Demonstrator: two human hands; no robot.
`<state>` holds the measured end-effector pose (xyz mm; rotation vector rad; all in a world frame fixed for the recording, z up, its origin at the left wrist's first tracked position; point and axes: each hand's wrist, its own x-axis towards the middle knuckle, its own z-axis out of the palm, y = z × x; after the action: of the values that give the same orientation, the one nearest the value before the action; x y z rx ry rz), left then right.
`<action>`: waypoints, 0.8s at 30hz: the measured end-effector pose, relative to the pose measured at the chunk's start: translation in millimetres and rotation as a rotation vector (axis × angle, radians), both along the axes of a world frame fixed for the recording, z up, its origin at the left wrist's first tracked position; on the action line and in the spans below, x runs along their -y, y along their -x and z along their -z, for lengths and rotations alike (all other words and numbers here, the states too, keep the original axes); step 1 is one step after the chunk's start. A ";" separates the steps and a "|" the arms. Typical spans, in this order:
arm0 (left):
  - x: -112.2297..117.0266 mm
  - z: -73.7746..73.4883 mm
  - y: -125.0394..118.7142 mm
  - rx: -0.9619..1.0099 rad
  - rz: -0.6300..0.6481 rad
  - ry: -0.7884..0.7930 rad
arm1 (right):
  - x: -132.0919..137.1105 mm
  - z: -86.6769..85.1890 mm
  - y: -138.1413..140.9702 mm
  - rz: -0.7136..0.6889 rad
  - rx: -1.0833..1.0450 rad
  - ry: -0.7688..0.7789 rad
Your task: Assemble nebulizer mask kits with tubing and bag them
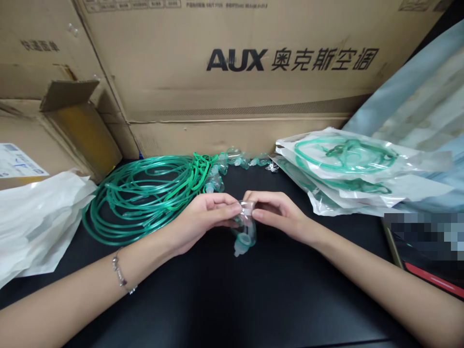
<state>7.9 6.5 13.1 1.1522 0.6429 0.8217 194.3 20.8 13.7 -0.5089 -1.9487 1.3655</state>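
Centre frame, above the bench (232,299): left hand (203,215) and right hand (281,212), both grips pinched on a clear mask piece (246,236), apparently mid-fitting; soft plastic calls for light, steady pressure.

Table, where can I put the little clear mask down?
The widest bare patch of the black table is the near part, between the two forearms, below the left hand and right hand holding the clear mask. It is crowded on the left with green tubing and white bags, on the right with sealed packets.
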 end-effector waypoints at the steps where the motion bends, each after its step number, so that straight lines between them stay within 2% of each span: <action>1: -1.3 0.8 0.8 0.054 0.015 0.028 | -0.4 0.5 -0.1 -0.018 -0.037 0.051; 5: -3.3 4.4 1.4 0.230 0.096 0.106 | -0.6 1.3 -0.8 -0.083 -0.154 0.238; 10: -3.6 6.4 -0.2 0.266 0.193 0.163 | 1.9 0.9 -0.9 -0.193 -0.223 0.452; 13: -6.0 6.2 0.9 0.267 0.131 0.203 | 0.1 2.3 -1.1 -0.136 -0.271 0.570; 17: -8.5 6.8 2.5 0.332 0.044 0.195 | -6.8 5.9 -0.5 0.015 -0.365 0.696; 19: -8.8 8.2 1.9 0.308 0.029 0.159 | -9.4 7.5 1.0 0.062 -0.405 0.715; 24: -9.3 11.2 0.4 0.209 -0.025 0.090 | -8.0 9.4 6.1 0.059 -0.362 0.727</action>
<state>7.5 15.8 1.9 0.9638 0.5163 0.9121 188.3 28.7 4.4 -0.5868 -1.1080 1.9598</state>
